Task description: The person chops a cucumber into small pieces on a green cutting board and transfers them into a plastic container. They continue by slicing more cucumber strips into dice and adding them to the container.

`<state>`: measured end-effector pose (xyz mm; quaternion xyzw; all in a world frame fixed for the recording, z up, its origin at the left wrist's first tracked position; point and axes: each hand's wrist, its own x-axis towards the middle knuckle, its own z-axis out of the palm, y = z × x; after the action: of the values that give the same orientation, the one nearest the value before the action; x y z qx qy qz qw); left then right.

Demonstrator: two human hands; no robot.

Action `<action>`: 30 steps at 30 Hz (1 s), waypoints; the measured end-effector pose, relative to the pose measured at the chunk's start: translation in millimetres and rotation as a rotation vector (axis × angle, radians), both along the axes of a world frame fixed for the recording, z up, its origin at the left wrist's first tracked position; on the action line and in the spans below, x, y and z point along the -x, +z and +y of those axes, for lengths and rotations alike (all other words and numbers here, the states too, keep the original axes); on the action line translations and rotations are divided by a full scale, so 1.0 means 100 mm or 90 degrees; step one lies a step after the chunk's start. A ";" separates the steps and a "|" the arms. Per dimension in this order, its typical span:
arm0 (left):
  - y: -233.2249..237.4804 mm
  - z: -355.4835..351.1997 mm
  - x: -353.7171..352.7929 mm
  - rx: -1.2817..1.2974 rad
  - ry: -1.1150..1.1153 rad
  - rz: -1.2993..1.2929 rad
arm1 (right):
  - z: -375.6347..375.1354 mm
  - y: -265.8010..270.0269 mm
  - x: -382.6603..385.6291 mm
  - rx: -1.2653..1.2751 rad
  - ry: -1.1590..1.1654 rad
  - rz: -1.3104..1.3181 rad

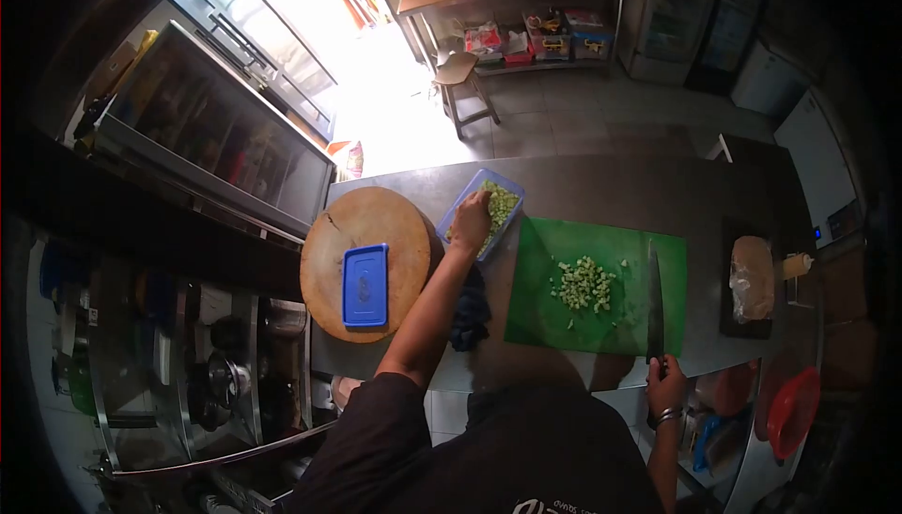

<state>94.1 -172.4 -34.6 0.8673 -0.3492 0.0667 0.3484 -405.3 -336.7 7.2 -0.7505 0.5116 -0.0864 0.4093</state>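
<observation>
My left hand [472,222] is inside a blue-rimmed plastic container [447,224] that holds chopped green pieces [503,205]; its fingers point down and are partly hidden. My right hand [665,381] is wrapped round the handle of a large knife [655,303], whose blade lies along the right part of a green cutting board [540,317]. A loose pile of pale green diced pieces [583,285] sits mid-board. Left of the container, a blue lid [365,286] rests on a round wooden board [322,270].
A dark cloth [471,312] lies between the two boards. At the counter's right end, a dark tray [741,327] bears a wrapped brown item [752,279]. Beyond the steel counter [601,185] stands a wooden stool [458,70]. A red basin [794,412] is at lower right.
</observation>
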 end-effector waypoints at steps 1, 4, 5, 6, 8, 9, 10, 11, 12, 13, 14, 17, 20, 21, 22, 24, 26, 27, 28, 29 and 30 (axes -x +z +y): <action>0.03 0.01 -0.02 -0.084 0.003 0.036 | -0.02 -0.03 0.02 0.003 -0.006 0.007; 0.13 -0.01 0.05 -0.239 0.018 0.064 | -0.07 -0.16 0.06 0.070 0.030 -0.007; 0.10 0.00 0.04 -0.138 0.009 -0.136 | -0.10 -0.23 0.09 0.075 0.034 -0.014; 0.13 0.00 0.09 -0.032 0.002 -0.332 | -0.11 -0.24 0.09 0.079 0.039 -0.022; 0.29 -0.04 0.37 0.020 -0.013 -0.213 | -0.10 -0.16 0.09 0.067 0.023 -0.007; 0.39 -0.02 0.54 0.061 -0.014 -0.101 | -0.08 -0.12 0.06 0.050 0.023 0.000; 0.32 -0.01 0.68 0.062 -0.021 -0.094 | -0.08 -0.16 0.06 0.050 0.015 0.006; 0.21 0.01 0.83 0.018 -0.110 -0.083 | -0.08 -0.22 0.07 0.034 0.009 0.009; 0.11 0.01 0.96 -0.024 -0.198 -0.073 | -0.09 -0.27 0.10 0.018 0.002 0.013; -0.02 0.01 1.06 -0.020 -0.207 -0.065 | -0.06 -0.06 0.02 0.073 0.034 0.032; -0.18 0.03 1.13 -0.083 -0.192 -0.074 | -0.04 -0.01 0.00 0.147 0.055 0.054; -0.52 0.00 1.13 -0.210 -0.133 -0.097 | -0.10 -0.10 0.02 0.151 0.067 0.090; -0.66 0.00 1.05 -0.315 -0.090 -0.129 | -0.22 -0.30 0.06 0.177 0.107 0.086; -0.66 -0.01 1.03 -0.376 -0.104 -0.167 | -0.25 -0.37 0.07 0.203 0.118 0.099; -0.66 -0.03 1.00 -0.436 -0.117 -0.207 | -0.28 -0.43 0.07 0.229 0.131 0.111; -0.70 -0.06 0.95 -0.412 -0.106 -0.206 | -0.35 -0.47 0.04 0.259 0.159 0.117; -0.69 -0.07 0.88 -0.460 -0.133 -0.192 | -0.39 -0.49 -0.01 0.296 0.192 0.123; -0.67 -0.08 0.89 -0.437 -0.122 -0.165 | -0.41 -0.48 -0.05 0.297 0.191 0.124; -0.65 -0.09 0.88 -0.435 -0.123 -0.166 | -0.42 -0.47 -0.08 0.268 0.196 0.118; -0.62 -0.09 0.87 -0.426 -0.117 -0.137 | -0.42 -0.48 -0.10 0.240 0.200 0.113; -0.60 -0.11 0.86 -0.417 -0.112 -0.108 | -0.41 -0.51 -0.11 0.242 0.197 0.114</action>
<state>8.0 -183.7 -94.5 0.8911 -0.4530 -0.0074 0.0255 -394.3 -377.5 -43.9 -0.8878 0.3994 -0.0507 0.2229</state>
